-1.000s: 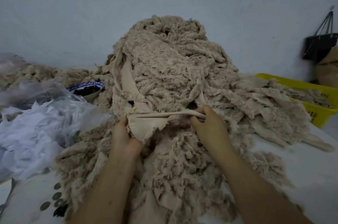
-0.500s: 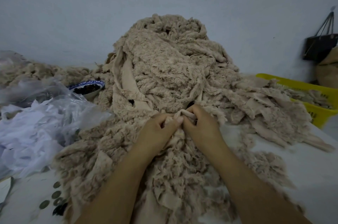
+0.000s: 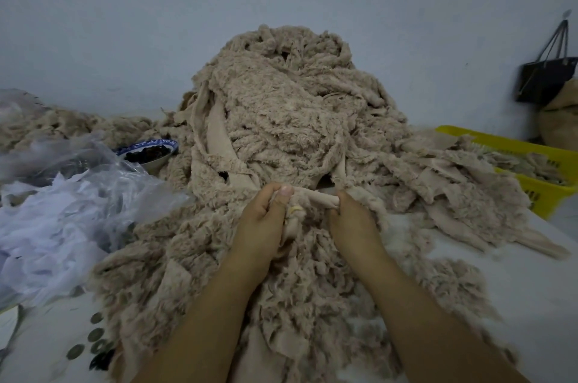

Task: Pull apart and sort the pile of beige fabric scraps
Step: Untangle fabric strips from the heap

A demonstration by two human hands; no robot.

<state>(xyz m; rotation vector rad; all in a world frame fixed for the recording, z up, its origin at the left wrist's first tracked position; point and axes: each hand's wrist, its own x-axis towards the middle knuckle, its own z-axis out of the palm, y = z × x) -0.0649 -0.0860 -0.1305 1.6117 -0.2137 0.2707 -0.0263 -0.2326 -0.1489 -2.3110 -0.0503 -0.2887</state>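
Tall pile of beige fabric scraps [image 3: 281, 120], heaped at the middle of the desk [image 3: 516, 289] against the far edge and spilling down to the near edge, fluffy side mostly up, a few smooth backing bands showing on its left flank. At the front foot of the pile, both hands close together on 1 smooth rolled strip [image 3: 316, 196]. Left hand [image 3: 262, 220] clenched round the strip's left end, thumb on top with the nail facing up. Right hand [image 3: 350, 220] likewise curled, fingers wrapped over the strip's right end, with a short span of cloth stretched between the 2 fists. Both forearms bare, lying over the scraps toward the near edge. Toward the desk's left edge, a clear plastic bag [image 3: 103, 182] bunched over white scraps [image 3: 47, 242]; just behind it, touching the pile, a blue-and-white bowl [image 3: 147, 153] with dark contents, too small to identify. Along the far-left edge, a lower heap of beige scraps [image 3: 62, 126]. By the near-left corner, a scatter of small round dark discs [image 3: 93, 342]. At the right edge, a yellow basket [image 3: 538, 176] holding more beige pieces, its left end hidden behind the pile's fringe. Beyond the desk, a black bag [image 3: 544, 82] hanging on the pale wall [image 3: 93, 23] — just above a brown sack [image 3: 560, 120].
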